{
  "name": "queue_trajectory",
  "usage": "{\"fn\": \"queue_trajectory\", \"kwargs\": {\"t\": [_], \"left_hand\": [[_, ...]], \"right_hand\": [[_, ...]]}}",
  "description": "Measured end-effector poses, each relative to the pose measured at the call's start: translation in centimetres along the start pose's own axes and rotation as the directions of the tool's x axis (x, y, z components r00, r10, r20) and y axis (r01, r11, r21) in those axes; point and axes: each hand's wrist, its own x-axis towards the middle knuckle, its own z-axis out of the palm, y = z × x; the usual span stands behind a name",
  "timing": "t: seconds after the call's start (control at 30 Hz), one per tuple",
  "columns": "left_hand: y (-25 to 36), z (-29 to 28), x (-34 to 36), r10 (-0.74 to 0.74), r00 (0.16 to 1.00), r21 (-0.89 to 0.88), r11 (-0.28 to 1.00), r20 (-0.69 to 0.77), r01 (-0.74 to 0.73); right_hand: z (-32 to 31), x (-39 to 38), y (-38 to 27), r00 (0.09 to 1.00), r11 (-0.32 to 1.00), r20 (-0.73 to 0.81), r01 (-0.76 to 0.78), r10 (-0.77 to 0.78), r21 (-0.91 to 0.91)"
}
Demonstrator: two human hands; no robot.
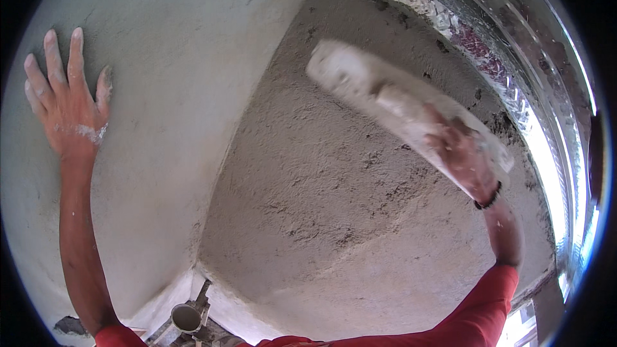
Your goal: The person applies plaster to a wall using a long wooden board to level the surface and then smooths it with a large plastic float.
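My left hand (71, 104) lies with its fingers spread against the smooth grey wall (170, 90) on the left, holding nothing. White residue marks its wrist and fingertips. On the right, my right hand (461, 151) is closed around the handle of a long, pale plastering float (344, 71), smeared with plaster. The float slants across the rough, grey-brown plastered wall (302, 205); it looks slightly blurred, and its face toward the wall is hidden. A dark bracelet (488, 196) circles my right wrist.
The two walls meet at a corner (228, 148) between my arms. A frame with shiny plastic wrapping (508, 32) borders the plastered wall at the right, with bright light beside it. Low down stands a round bucket (186, 318) among clutter. A dark hole (69, 326) breaks the lower left wall.
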Motion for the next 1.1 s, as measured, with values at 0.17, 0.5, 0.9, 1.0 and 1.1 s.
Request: {"fn": "queue_trajectory", "kwargs": {"t": [0.17, 0.5, 0.9, 1.0, 1.1], "left_hand": [[-0.8, 0.0, 0.2, 0.024, 1.000, 0.044, 0.999, 0.009, -0.024], [-1.1, 0.0, 0.2, -0.021, 0.997, 0.212, 0.977, 0.078, 0.004], [-0.3, -0.3, -0.2, 0.022, 1.000, -0.059, 0.998, 0.010, -0.021], [-0.4, -0.5, -0.1, 0.013, 1.000, -0.058, 0.998, 0.019, -0.012], [-0.4, -0.4, -0.1, 0.012, 1.000, -0.064, 0.998, 0.026, -0.011]], "right_hand": [[-5.3, -4.5, 1.8, 0.958, 0.993, -0.278, -0.092, 0.070, -0.068], [-8.3, -8.6, 5.0, 0.909, 0.950, -0.410, -0.196, 0.083, -0.244], [-6.3, 5.9, 0.2, 0.899, 0.885, -0.431, -0.142, -0.072, -0.443], [-6.0, 8.9, -1.5, 0.866, 0.829, -0.458, -0.099, -0.200, -0.550], [-5.7, 11.5, -2.4, 0.858, 0.850, -0.441, -0.010, -0.264, -0.526]]}}
